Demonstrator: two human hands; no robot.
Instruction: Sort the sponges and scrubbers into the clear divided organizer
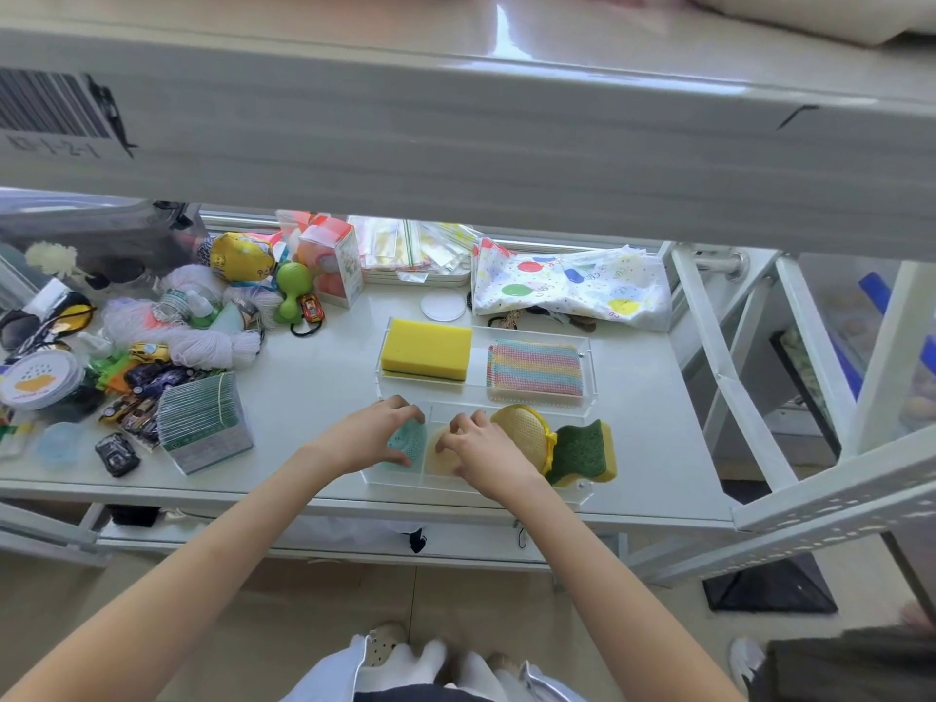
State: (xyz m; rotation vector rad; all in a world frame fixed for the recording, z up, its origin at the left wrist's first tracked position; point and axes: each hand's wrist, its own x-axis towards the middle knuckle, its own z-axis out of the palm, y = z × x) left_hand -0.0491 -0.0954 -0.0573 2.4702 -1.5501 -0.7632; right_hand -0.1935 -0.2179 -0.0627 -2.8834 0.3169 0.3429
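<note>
two clear organizers sit on the white table, toward its right half. the far organizer (587, 347) holds a yellow sponge (426, 348) in its left compartment and a pastel striped scrubber (536, 368) in its right one. the near organizer (390, 478) lies at the table's front edge. the left hand (372, 434) curls its fingers around a teal scrubber (409, 442) in the left compartment. the right hand (489, 450) presses on a pale tan sponge (439, 454) in the middle compartment; whether it grips it or only rests on it i cannot tell. just right of that hand a yellow mesh scrubber (521, 432) stands tilted, touching a green and yellow sponge (582, 452). toys and yarn crowd the table's left end.
</note>
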